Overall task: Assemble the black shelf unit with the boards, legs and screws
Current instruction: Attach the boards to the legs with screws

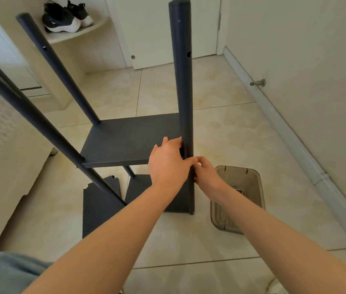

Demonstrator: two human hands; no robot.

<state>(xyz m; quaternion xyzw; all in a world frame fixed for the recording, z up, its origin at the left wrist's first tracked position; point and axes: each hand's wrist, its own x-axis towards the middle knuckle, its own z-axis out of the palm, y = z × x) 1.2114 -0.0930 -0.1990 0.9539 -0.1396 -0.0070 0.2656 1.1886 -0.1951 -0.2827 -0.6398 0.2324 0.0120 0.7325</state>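
Shelf part-built: legs up, one board mounted.
More boards lie on the floor; my left hand grips the near leg at the board's corner, and my right hand pinches beside it, holding what I cannot tell.

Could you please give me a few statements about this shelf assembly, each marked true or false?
1. The left hand and the right hand both touch the upright leg. True.
2. The left hand holds a screwdriver. False: no tool shows in it.
3. A pair of shoes sits on a ledge at the back. True.
4. The plastic tub stands on the ledge. False: it lies on the floor, right of the upright leg.
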